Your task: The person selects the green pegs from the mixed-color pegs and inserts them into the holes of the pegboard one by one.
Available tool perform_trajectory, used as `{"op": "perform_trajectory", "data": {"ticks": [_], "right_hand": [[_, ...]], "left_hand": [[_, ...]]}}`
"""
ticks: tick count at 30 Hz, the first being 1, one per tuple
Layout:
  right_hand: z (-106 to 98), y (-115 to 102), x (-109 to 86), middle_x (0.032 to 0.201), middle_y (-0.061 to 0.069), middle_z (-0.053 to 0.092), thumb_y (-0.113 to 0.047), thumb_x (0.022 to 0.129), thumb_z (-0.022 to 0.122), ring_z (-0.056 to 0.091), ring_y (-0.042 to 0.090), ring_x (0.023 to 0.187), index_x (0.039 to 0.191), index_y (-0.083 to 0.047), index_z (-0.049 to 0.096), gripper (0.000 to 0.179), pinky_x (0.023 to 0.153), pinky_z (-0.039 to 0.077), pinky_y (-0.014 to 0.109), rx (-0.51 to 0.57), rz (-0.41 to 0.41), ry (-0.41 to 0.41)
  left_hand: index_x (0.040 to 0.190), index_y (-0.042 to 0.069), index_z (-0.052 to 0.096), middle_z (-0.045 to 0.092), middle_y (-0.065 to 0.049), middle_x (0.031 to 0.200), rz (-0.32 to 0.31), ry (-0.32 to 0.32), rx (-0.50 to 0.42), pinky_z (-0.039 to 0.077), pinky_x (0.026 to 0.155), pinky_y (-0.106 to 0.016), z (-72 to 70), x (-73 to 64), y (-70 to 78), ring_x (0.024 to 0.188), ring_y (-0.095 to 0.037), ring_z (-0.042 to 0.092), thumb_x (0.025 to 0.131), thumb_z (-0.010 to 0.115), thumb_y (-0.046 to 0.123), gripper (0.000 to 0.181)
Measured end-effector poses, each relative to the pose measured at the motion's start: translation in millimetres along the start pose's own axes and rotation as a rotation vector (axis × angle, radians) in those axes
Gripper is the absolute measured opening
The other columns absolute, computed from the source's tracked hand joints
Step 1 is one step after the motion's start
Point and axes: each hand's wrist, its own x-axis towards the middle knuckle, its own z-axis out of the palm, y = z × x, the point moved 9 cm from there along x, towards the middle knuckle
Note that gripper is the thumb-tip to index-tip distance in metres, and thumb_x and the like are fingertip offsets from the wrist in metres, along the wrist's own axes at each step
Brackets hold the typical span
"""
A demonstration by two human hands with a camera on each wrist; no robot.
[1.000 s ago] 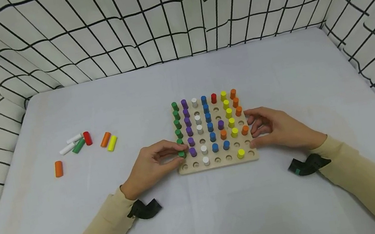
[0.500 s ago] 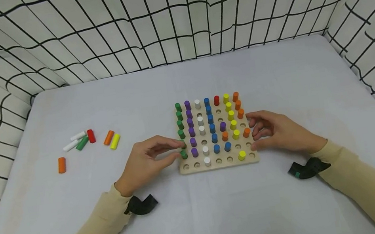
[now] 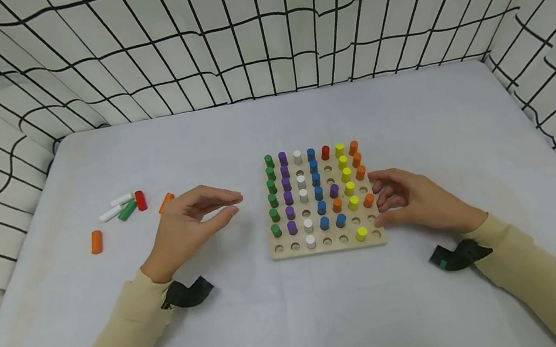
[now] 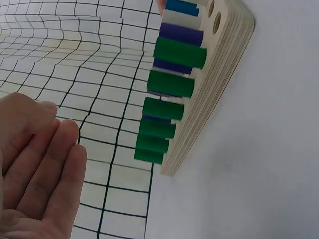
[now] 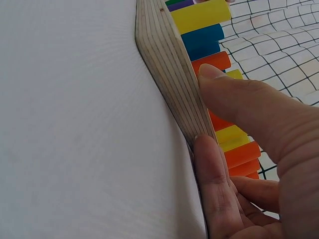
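Note:
A wooden pegboard (image 3: pixel 321 251) bears columns of coloured pegs, among them green pegs (image 3: pixel 273 200) along its left side and an orange peg (image 3: pixel 369 200) near its right. Some holes are bare, mostly toward the front and right. My right hand (image 3: pixel 410 202) holds the board's right edge; in the right wrist view its thumb (image 5: pixel 244 99) lies at the upper edge and a finger (image 5: pixel 212 169) against the layered side. Left of the board, my left hand (image 3: pixel 182 231) hovers apart from it, fingers and thumb loosely extended, nothing between them.
Loose pegs lie on the white table (image 3: pixel 330 320) at the left: a lone orange peg (image 3: pixel 97 241), a red peg (image 3: pixel 140 200), a green peg (image 3: pixel 127 210) and white pegs (image 3: pixel 111 213). Another orange peg (image 3: pixel 166 202) is partly behind my left hand. Black wire grid (image 3: pixel 263 33) surrounds the table.
My left hand has drawn away from the front green peg and moved left, now covering the loose yellow peg. The right hand stays at the board's edge. The head view has shifted slightly.

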Motion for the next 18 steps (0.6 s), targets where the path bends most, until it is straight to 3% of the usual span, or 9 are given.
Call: {"op": "perform_trajectory", "data": {"ticks": [10, 15, 18], "right_hand": [[2, 3, 1.4, 0.126, 0.010, 0.057, -0.026, 0.083, 0.089, 0.068, 0.012, 0.102, 0.155, -0.005, 0.038, 0.091, 0.091, 0.058, 0.013, 0.009, 0.003, 0.001], [1, 1, 0.0, 0.126, 0.010, 0.057, -0.026, 0.084, 0.088, 0.068, 0.010, 0.101, 0.155, -0.004, 0.038, 0.090, 0.091, 0.057, 0.012, 0.001, -0.007, 0.001], [1, 0, -0.1, 0.126, 0.011, 0.057, -0.026, 0.084, 0.088, 0.068, 0.009, 0.100, 0.155, -0.004, 0.038, 0.090, 0.090, 0.057, 0.011, -0.005, -0.011, 0.000]], "left_hand": [[0.112, -0.005, 0.071, 0.079, 0.005, 0.108, -0.054, 0.186, 0.032, 0.060, 0.090, -0.017, -57.1, -6.4, -5.7, 0.100, -0.007, 0.076, 0.088, 0.075, -0.008, 0.024], [0.120, -0.006, 0.067, 0.077, 0.013, 0.108, -0.078, 0.327, 0.178, 0.058, 0.089, -0.012, -94.3, -10.4, -17.1, 0.100, -0.002, 0.075, 0.089, 0.075, -0.007, 0.032], [0.122, -0.005, 0.067, 0.075, 0.019, 0.106, -0.138, 0.402, 0.252, 0.058, 0.085, -0.009, -118.2, -15.9, -29.8, 0.099, 0.002, 0.074, 0.090, 0.075, -0.003, 0.033]]}}
